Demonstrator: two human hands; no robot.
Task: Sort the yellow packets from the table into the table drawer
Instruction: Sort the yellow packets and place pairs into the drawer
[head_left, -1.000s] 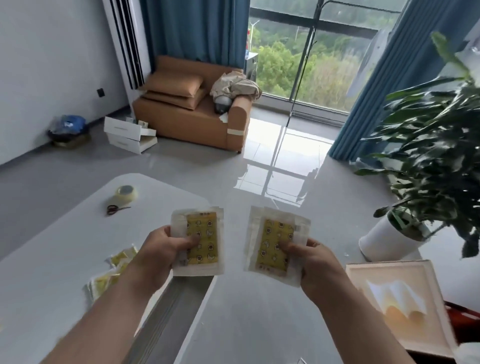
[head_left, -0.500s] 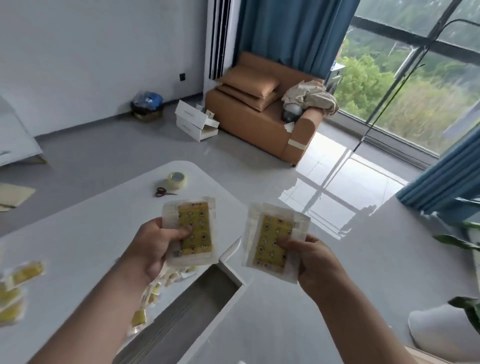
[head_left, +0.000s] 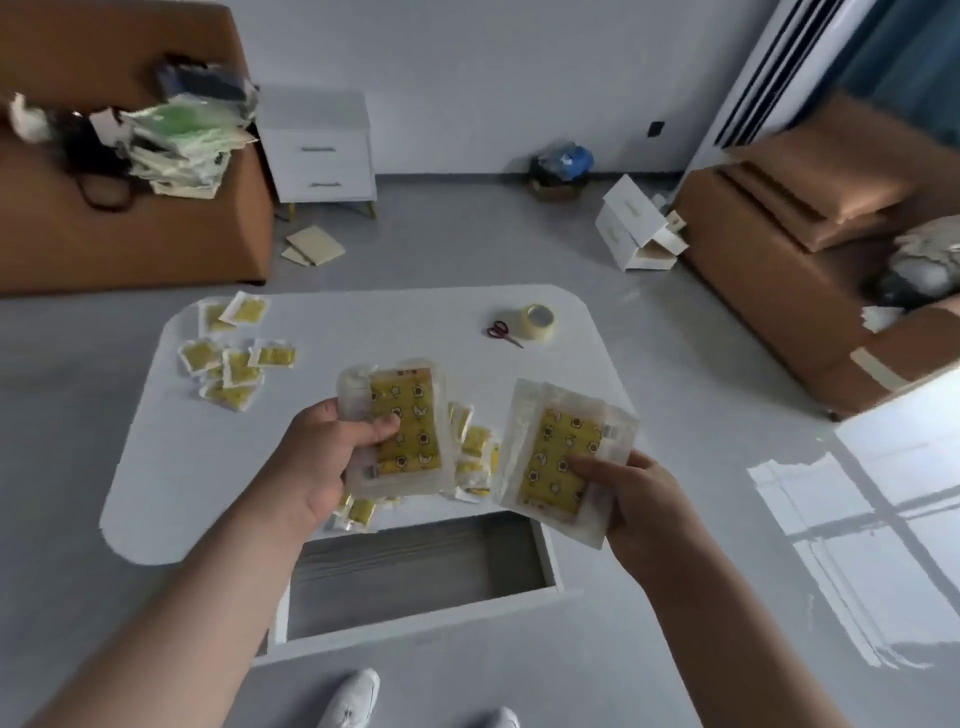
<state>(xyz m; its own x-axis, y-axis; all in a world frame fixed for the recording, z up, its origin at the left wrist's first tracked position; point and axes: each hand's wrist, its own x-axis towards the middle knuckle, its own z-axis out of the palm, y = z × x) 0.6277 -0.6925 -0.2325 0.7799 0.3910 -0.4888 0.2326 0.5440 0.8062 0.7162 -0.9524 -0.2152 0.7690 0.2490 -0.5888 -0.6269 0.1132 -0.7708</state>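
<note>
My left hand grips a stack of large yellow packets above the near edge of the white table. My right hand holds another large yellow packet just right of it, over the right end of the open drawer. The drawer is pulled out below the table's front edge and looks empty. Several small yellow packets lie on the table between and behind my hands. Another cluster of small yellow packets is spread at the table's far left.
Red scissors and a roll of tape lie at the table's far right. A brown sofa stands to the right, another brown seat with piled bags to the left, a white nightstand behind. My white shoes show below the drawer.
The view has swung left and down, from the window side to the whole table and the open drawer. Both hands still hold their packets side by side.
</note>
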